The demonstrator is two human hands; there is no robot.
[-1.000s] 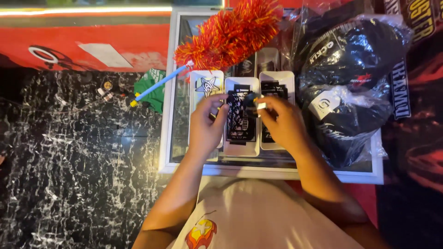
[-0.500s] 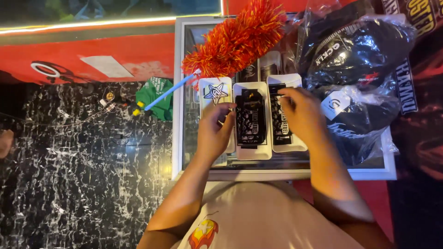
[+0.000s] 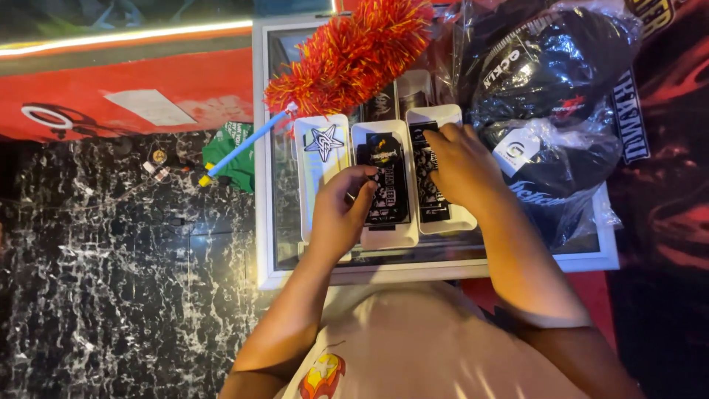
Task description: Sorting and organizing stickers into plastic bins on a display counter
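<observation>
Three long white packages lie side by side on a glass counter top [image 3: 284,222]. My left hand [image 3: 341,210] grips the lower left edge of the middle package [image 3: 385,185], which has a black patterned front. My right hand [image 3: 461,166] rests flat on the right package [image 3: 436,199], also black-fronted, fingers spread over its upper half. The left package [image 3: 321,151] is white with a star mark and lies untouched under my left thumb side.
A red-orange feather duster [image 3: 354,55] with a blue handle lies across the counter's top left. Black caps in clear plastic bags [image 3: 550,96] crowd the right. A green cloth [image 3: 233,155] and small bits sit on the black marble floor [image 3: 96,281].
My right hand has slid from the packages' top edge down onto the right package. My left hand has shifted onto the middle package's edge. The camera has tilted slightly.
</observation>
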